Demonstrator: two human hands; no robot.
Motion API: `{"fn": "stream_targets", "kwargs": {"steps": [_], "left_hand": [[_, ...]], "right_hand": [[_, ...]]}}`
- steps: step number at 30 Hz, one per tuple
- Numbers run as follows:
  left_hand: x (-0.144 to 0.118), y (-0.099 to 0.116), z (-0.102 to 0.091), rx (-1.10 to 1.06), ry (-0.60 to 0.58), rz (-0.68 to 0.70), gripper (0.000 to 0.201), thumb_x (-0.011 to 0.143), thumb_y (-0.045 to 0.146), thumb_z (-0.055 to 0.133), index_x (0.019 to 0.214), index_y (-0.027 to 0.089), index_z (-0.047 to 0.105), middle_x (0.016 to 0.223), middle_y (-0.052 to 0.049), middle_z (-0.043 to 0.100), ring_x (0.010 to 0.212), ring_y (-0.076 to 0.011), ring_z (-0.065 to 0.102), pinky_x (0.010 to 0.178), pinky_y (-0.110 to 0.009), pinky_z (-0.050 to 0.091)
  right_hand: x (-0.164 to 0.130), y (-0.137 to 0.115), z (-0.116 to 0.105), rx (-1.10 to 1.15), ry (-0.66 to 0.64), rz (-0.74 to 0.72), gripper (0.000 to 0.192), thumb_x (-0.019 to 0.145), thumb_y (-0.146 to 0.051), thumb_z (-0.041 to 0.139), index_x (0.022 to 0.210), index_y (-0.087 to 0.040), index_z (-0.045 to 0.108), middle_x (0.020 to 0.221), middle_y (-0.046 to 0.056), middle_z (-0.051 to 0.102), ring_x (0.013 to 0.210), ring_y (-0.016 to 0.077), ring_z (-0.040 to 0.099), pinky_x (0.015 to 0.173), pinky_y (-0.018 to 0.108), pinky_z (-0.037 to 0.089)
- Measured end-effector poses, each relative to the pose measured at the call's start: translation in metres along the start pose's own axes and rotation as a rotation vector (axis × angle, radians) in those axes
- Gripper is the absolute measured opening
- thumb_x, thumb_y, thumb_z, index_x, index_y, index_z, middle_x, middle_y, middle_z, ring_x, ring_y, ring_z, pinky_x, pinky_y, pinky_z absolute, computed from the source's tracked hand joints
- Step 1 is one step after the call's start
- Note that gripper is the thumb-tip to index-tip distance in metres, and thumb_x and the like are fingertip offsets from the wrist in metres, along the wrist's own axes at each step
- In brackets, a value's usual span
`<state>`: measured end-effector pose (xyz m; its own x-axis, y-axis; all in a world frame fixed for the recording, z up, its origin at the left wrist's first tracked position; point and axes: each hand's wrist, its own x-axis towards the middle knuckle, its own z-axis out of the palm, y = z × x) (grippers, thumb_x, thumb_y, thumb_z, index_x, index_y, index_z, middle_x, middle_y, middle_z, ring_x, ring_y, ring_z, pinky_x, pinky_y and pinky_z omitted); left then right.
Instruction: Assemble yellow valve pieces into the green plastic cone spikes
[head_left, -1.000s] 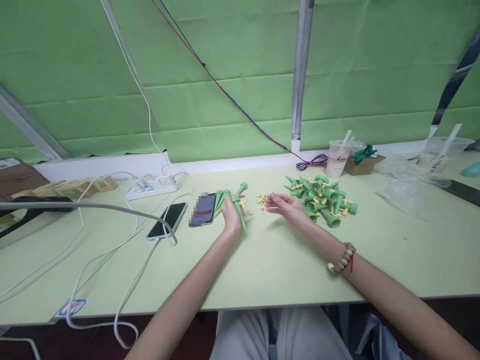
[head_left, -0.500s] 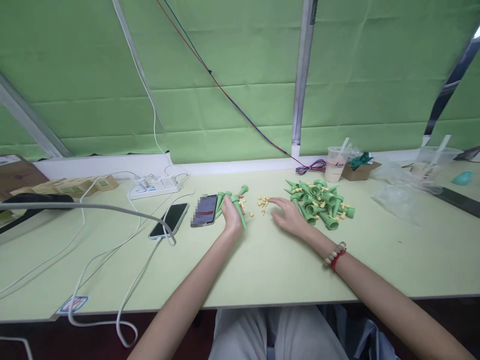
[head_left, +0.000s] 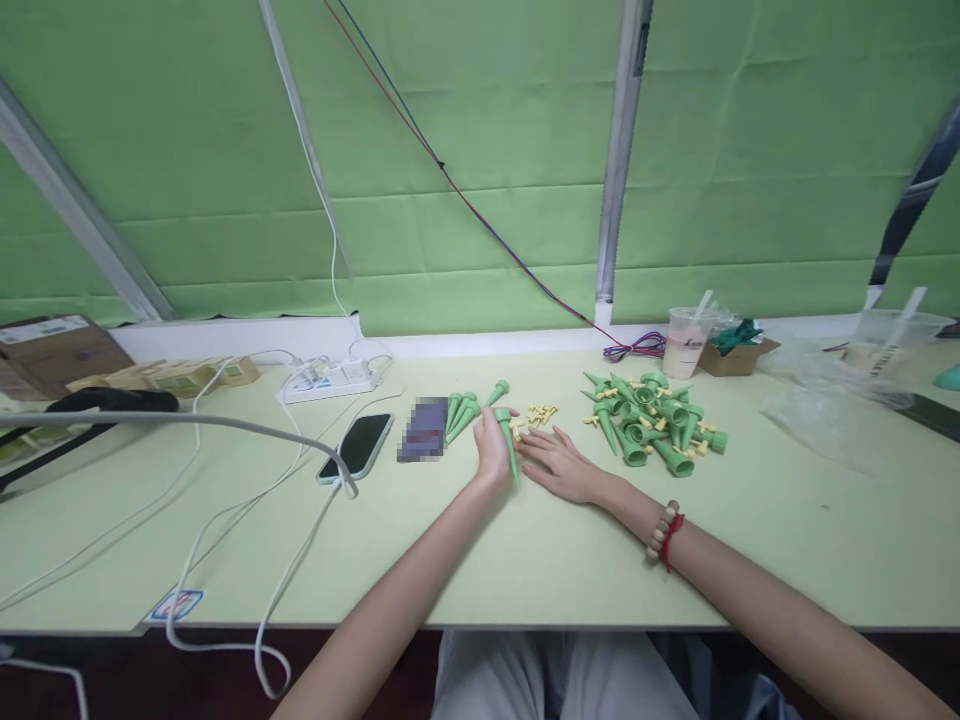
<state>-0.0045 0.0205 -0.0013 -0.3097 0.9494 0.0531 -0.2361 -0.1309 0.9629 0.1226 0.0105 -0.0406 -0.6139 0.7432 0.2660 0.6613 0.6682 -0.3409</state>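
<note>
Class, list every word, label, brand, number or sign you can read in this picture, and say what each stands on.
None can be read.
Plastic cup: dark logo, too small.
Sticker at the table edge: red and blue mark, illegible.
Cardboard box: white label, blurred.
Second phone: screen blurred.

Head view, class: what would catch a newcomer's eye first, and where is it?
First, the two hands at mid-table: the left hand grips a green cone, and the right hand lies flat beside it, by some small yellow pieces. Right of them sits a heap of green cones. To the left lie two phones and white cables.
</note>
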Motion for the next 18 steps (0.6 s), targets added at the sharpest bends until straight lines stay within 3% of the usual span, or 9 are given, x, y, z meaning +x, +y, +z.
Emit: {"fn": "stream_targets", "kwargs": {"steps": [5,9,12,18], "left_hand": [[0.0001,-0.0018,-0.0006,0.019,-0.046,-0.002,0.031,0.075,0.034,0.033,0.064,0.016,0.056,0.041,0.003,0.039,0.033,-0.0083,0.035,0.036,-0.02,0.027],[0.0021,-0.0002,-0.0031,0.048,-0.031,0.019,0.033,0.076,0.035,0.033,0.064,0.015,0.056,0.038,0.004,0.036,0.032,-0.0078,0.032,0.036,-0.02,0.025],[0.0024,0.0001,-0.004,0.07,-0.039,0.018,0.033,0.077,0.034,0.032,0.065,0.016,0.057,0.038,0.005,0.034,0.033,-0.0079,0.032,0.037,-0.02,0.025],[0.001,-0.0022,-0.0031,0.104,-0.076,0.002,0.032,0.076,0.031,0.033,0.064,0.015,0.057,0.039,0.004,0.035,0.033,-0.0078,0.033,0.036,-0.02,0.024]], "right_hand": [[-0.0007,0.0008,-0.0012,-0.013,0.117,-0.046,0.034,0.09,-0.032,0.036,0.117,-0.024,0.055,0.123,0.008,0.055,0.122,0.0211,0.039,0.104,0.049,0.013],[-0.0005,0.0016,-0.0045,0.01,0.251,0.009,0.015,0.082,-0.025,0.053,0.086,-0.022,0.067,0.093,0.004,0.068,0.097,0.018,0.058,0.1,0.045,0.022],[-0.0001,0.0016,-0.0065,0.046,0.315,0.06,0.009,0.074,-0.019,0.06,0.069,-0.02,0.066,0.074,0.001,0.069,0.08,0.0163,0.061,0.093,0.041,0.03],[0.0004,0.0049,-0.0048,0.284,0.52,0.125,0.012,0.071,-0.015,0.058,0.078,-0.019,0.067,0.082,0.005,0.068,0.079,0.0174,0.06,0.076,0.033,0.044]]}}
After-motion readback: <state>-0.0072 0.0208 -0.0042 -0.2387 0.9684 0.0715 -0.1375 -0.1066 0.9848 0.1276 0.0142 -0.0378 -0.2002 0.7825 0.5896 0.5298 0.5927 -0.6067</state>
